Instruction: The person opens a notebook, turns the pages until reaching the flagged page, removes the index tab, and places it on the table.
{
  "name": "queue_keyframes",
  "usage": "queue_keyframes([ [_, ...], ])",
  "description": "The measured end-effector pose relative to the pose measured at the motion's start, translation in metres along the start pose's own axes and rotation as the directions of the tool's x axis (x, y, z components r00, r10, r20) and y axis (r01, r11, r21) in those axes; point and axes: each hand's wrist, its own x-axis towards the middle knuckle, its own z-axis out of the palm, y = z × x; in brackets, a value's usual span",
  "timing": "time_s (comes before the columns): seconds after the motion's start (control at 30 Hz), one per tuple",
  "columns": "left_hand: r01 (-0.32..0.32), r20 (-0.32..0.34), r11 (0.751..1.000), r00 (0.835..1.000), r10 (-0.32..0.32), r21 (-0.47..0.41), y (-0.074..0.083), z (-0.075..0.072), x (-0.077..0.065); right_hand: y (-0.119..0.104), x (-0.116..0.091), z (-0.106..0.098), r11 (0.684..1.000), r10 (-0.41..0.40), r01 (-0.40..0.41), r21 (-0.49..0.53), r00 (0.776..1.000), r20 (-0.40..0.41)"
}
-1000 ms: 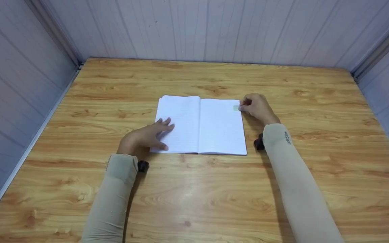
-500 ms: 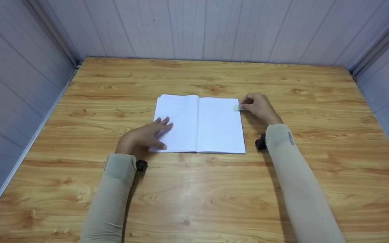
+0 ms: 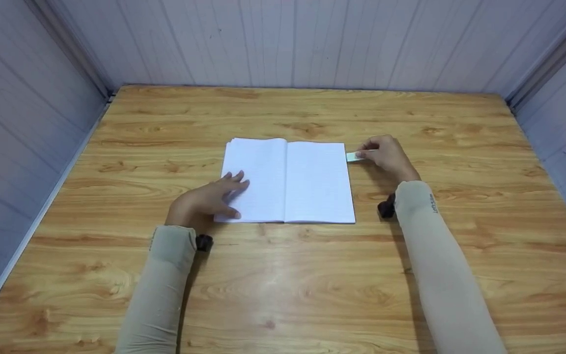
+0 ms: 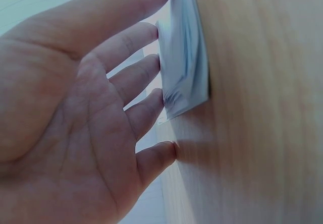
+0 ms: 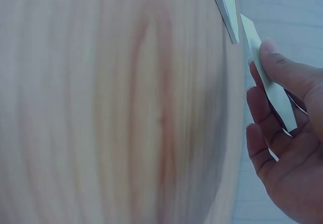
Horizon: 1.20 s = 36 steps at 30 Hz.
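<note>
**Slip held just off the notebook's right edge**

An open notebook (image 3: 287,181) lies mid-table (image 3: 283,275), spine running from the near edge towards the far edge. The right hand (image 3: 388,156) pinches a small pale green slip (image 3: 353,157) between thumb and fingers, just beyond the right page's outer edge, near its far corner. The slip's long axis points left, at the page, with the hand on its right end. The left hand (image 3: 204,201) lies flat, fingers straight, pressing the left page near its near corner.

Whether the slip touches the page edge or the table cannot be told. The right wrist view cuts off all but a corner of the notebook.
</note>
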Motion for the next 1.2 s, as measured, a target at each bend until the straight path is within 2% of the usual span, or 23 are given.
queue_keyframes([
  [0.3, -0.088, 0.011, 0.992, 0.996, 0.088, 0.085, -0.004, -0.002, 0.001, 0.010, -0.003, -0.005, 1.000, 0.011, -0.011, 0.024, 1.000, 0.010],
  [0.47, -0.082, 0.011, 0.993, 0.997, 0.082, 0.080, -0.002, -0.003, -0.001, 0.014, -0.003, -0.009, 0.998, 0.051, -0.052, 0.048, 0.999, 0.020],
  [0.8, -0.039, 0.003, 0.998, 0.999, 0.039, 0.051, -0.001, -0.001, 0.000, 0.020, -0.003, -0.013, 0.997, 0.070, -0.071, 0.032, 0.997, 0.045],
  [1.2, -0.040, 0.002, 0.999, 0.999, 0.040, 0.016, -0.002, -0.001, -0.001, 0.017, -0.004, -0.015, 0.994, 0.106, -0.106, -0.005, 0.990, 0.093],
])
